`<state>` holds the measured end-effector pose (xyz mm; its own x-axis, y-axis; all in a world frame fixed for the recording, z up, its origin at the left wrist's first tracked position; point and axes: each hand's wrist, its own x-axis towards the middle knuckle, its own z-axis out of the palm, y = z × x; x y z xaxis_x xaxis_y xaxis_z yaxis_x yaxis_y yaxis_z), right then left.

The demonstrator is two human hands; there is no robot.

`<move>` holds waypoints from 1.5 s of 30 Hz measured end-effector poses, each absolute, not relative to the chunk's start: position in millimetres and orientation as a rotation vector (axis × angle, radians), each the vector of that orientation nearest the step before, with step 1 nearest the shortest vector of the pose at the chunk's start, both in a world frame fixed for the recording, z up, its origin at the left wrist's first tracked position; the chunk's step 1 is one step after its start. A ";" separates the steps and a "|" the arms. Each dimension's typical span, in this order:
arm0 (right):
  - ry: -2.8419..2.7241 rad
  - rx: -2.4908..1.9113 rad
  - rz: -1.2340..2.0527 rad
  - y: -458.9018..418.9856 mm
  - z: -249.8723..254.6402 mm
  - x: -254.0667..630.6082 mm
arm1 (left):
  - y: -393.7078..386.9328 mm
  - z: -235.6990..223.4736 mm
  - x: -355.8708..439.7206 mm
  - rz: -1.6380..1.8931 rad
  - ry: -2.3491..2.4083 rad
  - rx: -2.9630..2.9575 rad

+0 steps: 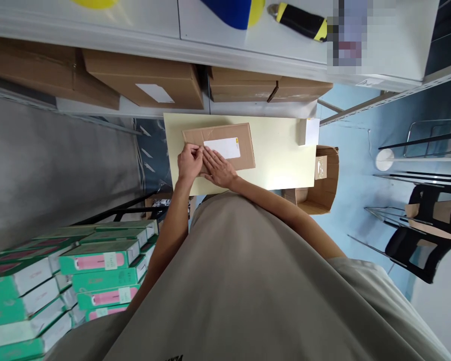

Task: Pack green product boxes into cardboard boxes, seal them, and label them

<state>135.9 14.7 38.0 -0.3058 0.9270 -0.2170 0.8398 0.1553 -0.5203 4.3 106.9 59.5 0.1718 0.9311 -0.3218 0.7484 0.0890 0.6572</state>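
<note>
A flat brown cardboard box (246,150) lies on the pale yellow tabletop (278,150), a little askew. On its top is a white shipping label (229,148) with a small yellow mark. My right hand (220,168) rests flat on the box at the label's lower left edge, fingers stretched out. Close beside it, my left hand (190,161) is at the left end of the box, its fingertips drawn together in a pinch. What lies between those fingertips is too small to make out.
A small white box (310,132) stands at the table's right end. Beyond the table, a shelf holds cardboard boxes (146,80), with a black-and-yellow tool (300,21) above. An open carton (325,193) sits right; green boxes (101,260) are stacked lower left; chairs (413,250) stand far right.
</note>
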 end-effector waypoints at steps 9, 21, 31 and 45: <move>-2.322 -1.736 0.929 3.0 59.3 174.4 | 99.4 60.0 5.9 0.262 1.588 1.754; -2.234 -1.851 0.859 32.5 48.3 161.4 | 103.0 59.7 1.7 0.267 1.584 1.717; -2.260 -1.842 0.874 31.2 47.3 158.7 | 103.7 58.3 3.7 0.266 1.593 1.714; -2.208 -1.890 0.856 15.0 54.6 147.4 | 101.7 54.4 2.9 0.277 1.590 1.730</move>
<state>147.4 15.0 54.6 -0.2177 0.9379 -0.2700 0.8748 0.0648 -0.4802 2.9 101.7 54.4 0.2023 0.9243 -0.3237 0.7606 0.0600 0.6465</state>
